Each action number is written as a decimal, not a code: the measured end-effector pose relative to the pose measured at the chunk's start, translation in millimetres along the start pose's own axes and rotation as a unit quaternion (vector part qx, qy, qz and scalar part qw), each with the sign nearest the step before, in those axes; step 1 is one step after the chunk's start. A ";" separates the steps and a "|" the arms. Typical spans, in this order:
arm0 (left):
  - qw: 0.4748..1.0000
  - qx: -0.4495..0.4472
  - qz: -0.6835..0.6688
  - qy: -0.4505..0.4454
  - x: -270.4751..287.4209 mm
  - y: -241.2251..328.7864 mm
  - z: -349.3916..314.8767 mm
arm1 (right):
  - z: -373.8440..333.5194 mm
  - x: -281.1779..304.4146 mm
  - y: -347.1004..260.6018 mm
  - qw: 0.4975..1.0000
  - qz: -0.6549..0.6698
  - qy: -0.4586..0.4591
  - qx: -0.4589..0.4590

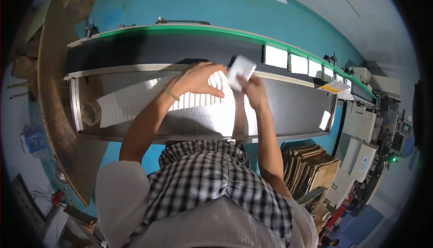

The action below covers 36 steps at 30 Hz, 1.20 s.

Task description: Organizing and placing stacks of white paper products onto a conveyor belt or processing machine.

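My right hand (256, 92) pinches a small flat white box (243, 69), smeared by motion, above the far edge of a steel work tray (288, 108). To its left, my left hand (198, 80) is open, thumb and fingers apart, around the right end of a long row of thin white flat pieces (131, 106). These stand closely packed on the tray, running off to the left. Whether the left fingertips touch the row's end cannot be made out. A bright glare lies on the steel below my hands.
Beyond the tray runs a dark conveyor belt (180, 49) with a green edge. Several white boxes (275, 57) lie along its right part. White-and-yellow papers (336, 86) sit at the tray's right end. Stacked cardboard (311, 169) is at lower right; a large brown board (56, 99) stands left.
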<state>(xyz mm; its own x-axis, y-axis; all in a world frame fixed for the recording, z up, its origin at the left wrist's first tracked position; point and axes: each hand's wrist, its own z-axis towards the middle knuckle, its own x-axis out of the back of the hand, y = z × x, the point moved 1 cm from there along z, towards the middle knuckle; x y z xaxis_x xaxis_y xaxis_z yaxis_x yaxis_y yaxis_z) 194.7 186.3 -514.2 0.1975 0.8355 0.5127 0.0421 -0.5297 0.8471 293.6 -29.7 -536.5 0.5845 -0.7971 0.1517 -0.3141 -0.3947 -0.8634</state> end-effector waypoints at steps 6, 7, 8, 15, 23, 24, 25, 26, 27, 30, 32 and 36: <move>0.999 -0.035 -0.002 0.039 -4.4 -11.5 -2.6 | -5.6 -45.4 -0.3 0.990 -0.069 0.007 0.123; 0.999 -0.047 -0.016 0.002 0.1 -7.9 -3.0 | -25.0 -55.6 -7.4 0.990 -0.102 -0.022 0.098; 0.998 -0.054 -0.012 0.021 1.2 -3.3 -5.5 | -26.7 -56.0 -3.4 0.983 -0.159 0.005 0.086; 1.000 -0.013 -0.004 0.017 5.2 -6.9 -15.2 | -23.9 -19.8 17.4 0.997 -0.060 -0.040 -0.015; 0.999 -0.022 0.018 0.025 5.4 -9.1 -15.9 | -13.1 -55.7 -5.3 0.989 -0.096 0.006 0.114; 0.999 -0.028 0.022 0.024 5.5 -6.4 -14.2 | -23.5 -63.0 5.1 0.989 -0.110 -0.005 0.101; 0.999 -0.029 0.027 0.022 6.0 -6.5 -16.8 | -28.8 -64.7 -0.5 0.992 -0.102 -0.011 0.079; 0.996 -0.064 0.022 0.054 5.0 -9.1 -19.1 | -33.9 -64.6 -6.1 0.994 -0.095 -0.016 0.058; 0.997 -0.059 0.021 0.055 4.6 -10.3 -24.9 | -29.8 -63.1 7.5 0.999 0.016 -0.017 0.037; 0.999 -0.020 0.025 0.029 13.3 -10.9 -26.7 | -40.2 -49.2 -11.7 0.987 0.094 -0.021 -0.129; 0.999 -0.014 0.023 0.035 10.2 -10.2 -26.5 | -21.7 -30.7 7.0 0.996 -0.031 -0.073 -0.041; 0.999 -0.003 0.012 0.034 9.1 -3.7 -28.2 | 20.7 -37.0 -17.0 0.980 0.199 0.005 0.003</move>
<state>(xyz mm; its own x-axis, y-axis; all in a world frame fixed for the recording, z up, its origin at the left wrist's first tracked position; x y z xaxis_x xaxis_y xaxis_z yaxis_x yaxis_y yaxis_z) 168.7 200.0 -508.8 0.1305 0.8310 0.5408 0.0317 -0.5487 0.8354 292.7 16.0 -537.4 0.4095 -0.8916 -0.1934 -0.5114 -0.0489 -0.8579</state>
